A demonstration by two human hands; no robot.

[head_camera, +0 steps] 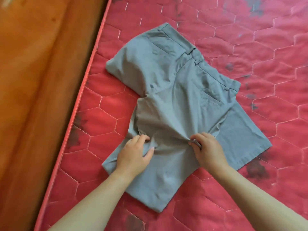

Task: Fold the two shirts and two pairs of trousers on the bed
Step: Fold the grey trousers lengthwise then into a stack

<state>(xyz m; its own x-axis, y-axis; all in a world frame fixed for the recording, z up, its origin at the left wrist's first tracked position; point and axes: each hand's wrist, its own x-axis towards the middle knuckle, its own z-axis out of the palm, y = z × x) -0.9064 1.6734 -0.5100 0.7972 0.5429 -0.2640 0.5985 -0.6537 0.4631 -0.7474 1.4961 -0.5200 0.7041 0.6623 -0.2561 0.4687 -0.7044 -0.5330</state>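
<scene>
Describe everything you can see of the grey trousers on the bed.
The grey trousers lie on the red bed, waistband with belt loops on the far side, two slit pockets facing up, legs towards the person. The cloth looks like thin woven cotton, creased, with one small dark spot. The left hand and the right hand each pinch the cloth, bunching it between them.

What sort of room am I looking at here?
Likely a bedroom: a bare red quilted mattress with grey trousers laid on it, and an orange-brown surface alongside.
</scene>
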